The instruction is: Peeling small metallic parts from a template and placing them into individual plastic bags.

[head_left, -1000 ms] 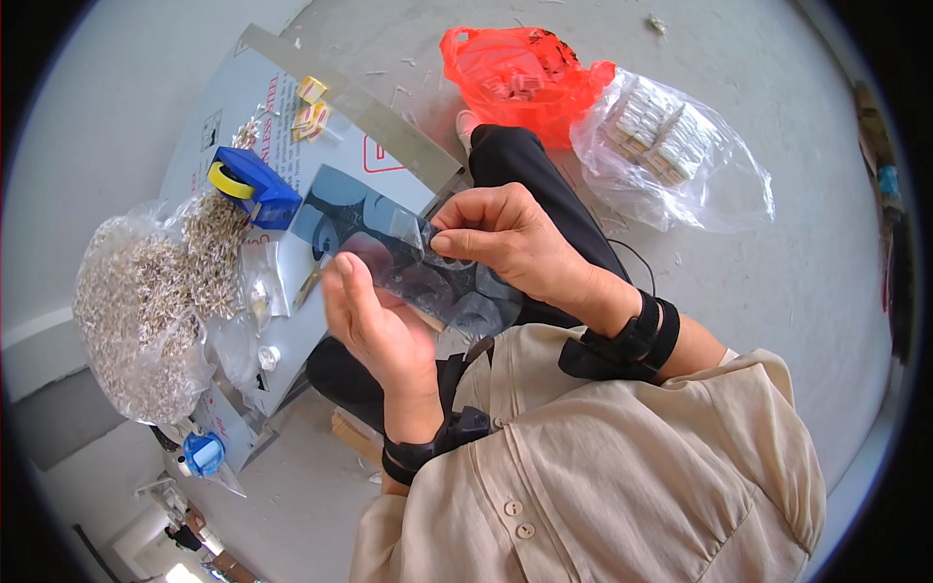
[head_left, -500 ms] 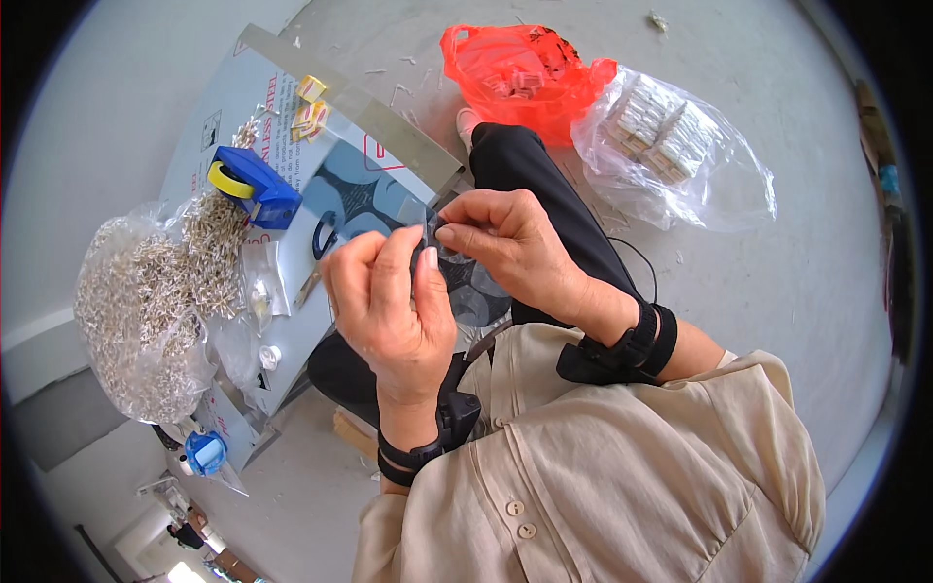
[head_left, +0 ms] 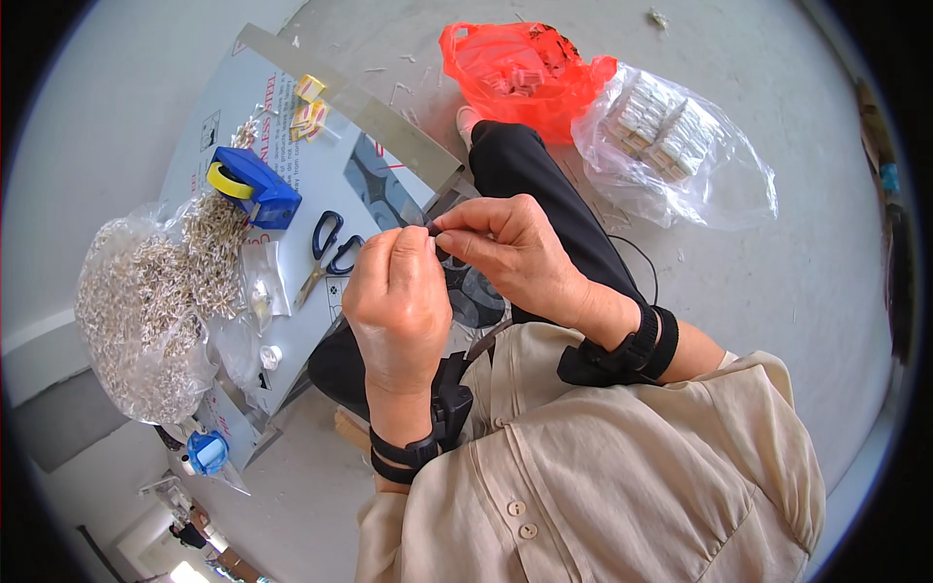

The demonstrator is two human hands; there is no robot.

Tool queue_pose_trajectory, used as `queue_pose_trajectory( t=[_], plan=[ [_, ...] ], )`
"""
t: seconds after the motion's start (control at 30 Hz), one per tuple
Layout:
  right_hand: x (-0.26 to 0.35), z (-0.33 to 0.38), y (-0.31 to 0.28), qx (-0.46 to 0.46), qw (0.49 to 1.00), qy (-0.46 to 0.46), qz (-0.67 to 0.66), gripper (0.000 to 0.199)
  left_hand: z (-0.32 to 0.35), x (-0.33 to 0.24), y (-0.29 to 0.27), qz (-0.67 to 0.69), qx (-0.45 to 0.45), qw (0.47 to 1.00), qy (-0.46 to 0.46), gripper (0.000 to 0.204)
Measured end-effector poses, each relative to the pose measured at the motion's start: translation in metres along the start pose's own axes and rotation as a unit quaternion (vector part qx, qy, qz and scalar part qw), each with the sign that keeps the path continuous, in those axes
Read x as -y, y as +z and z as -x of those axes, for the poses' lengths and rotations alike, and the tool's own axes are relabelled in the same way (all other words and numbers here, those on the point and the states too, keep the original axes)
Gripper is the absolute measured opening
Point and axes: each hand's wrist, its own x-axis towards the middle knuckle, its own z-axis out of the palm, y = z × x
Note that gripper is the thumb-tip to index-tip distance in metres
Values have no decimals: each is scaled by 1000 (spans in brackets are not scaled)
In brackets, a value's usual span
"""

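My left hand (head_left: 397, 296) and my right hand (head_left: 510, 243) meet over my lap. Thumb and fingers of each are pinched together at the edge of a translucent plastic film (head_left: 478, 299) with dark round shapes on it. The film spreads beneath my hands, from my lap to the table edge; my fingers hide the gripped part. Left of my left hand lie scissors (head_left: 326, 248) with dark blue handles. Farther left stands a blue tape dispenser (head_left: 272, 199) with a yellow roll, beside a heap of small whitish pieces (head_left: 216, 238).
A large clear bag (head_left: 141, 330) of similar pieces sits at the table's left. Small yellow-and-white boxes (head_left: 309, 117) lie at the far side. On the floor, a red plastic bag (head_left: 520, 83) touches a clear bag of white bundles (head_left: 666, 131).
My left hand has turned inward and its fingers have closed beside my right fingertips. The film has drawn off the scissors, which now show whole.
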Motion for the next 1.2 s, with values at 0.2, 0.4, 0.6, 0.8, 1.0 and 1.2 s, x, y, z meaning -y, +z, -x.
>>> queue_pose_trajectory(
  t=[0.2,0.4,0.6,0.8,1.0,1.2],
  plan=[
    [0,2,2,6,998,-31,48,13,-6,4,-4,-39,34,998,47,15],
    [1,1,0,21,992,-79,95,11,-11,13,-5,10,105,994,21,18],
    [3,-1,-1,23,995,-58,72,11,-5,13,1,119,83,987,-67,18],
    [-2,-3,-2,34,999,5,4,14,0,11,2,164,61,973,-153,14],
    [-2,-4,-2,14,997,-33,62,13,-5,16,-5,205,122,957,-164,11],
    [1,-4,-2,15,987,-97,128,10,-8,17,-9,198,135,959,-150,10]
  ],
)
